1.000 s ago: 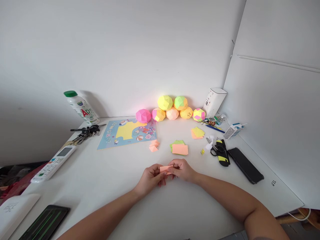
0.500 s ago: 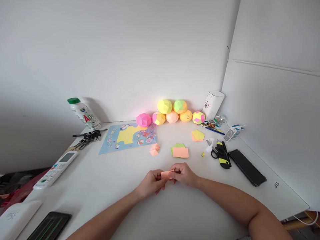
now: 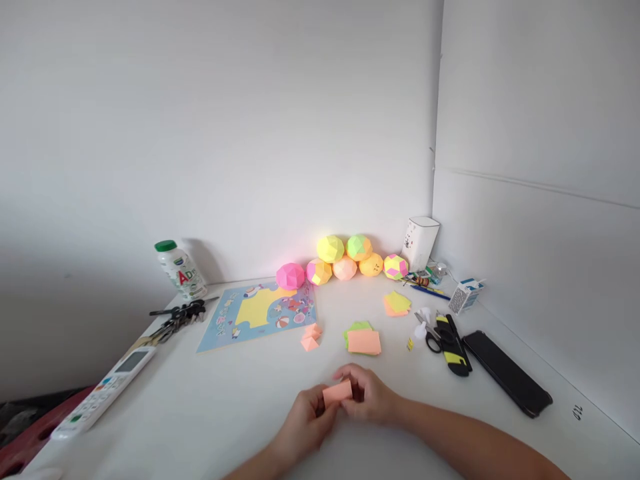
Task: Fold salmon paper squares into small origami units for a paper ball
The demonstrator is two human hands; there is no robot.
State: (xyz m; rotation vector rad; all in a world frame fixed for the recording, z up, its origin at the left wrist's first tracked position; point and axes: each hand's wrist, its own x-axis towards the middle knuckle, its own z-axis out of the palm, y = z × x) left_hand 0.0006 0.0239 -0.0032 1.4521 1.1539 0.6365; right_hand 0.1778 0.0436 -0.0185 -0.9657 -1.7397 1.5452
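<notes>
A small piece of peach paper, seemingly folded, is held between my two hands low over the white table. My left hand pinches its left end, while the fingers of my right hand close round its right end. Just beyond lies a stack of peach paper slips on top of green ones. Left of that stack sit several small folded peach pieces. Farther back are yellow paper sheets over peach ones.
Several faceted paper balls, among them a pink ball, line the wall. A blue puzzle board, bottle, keys and remote lie left. Scissors, a cutter and a black phone lie right.
The whole scene sits lower in view as the camera has tilted up. My right thumb has come off the peach paper's front, and more of the paper shows.
</notes>
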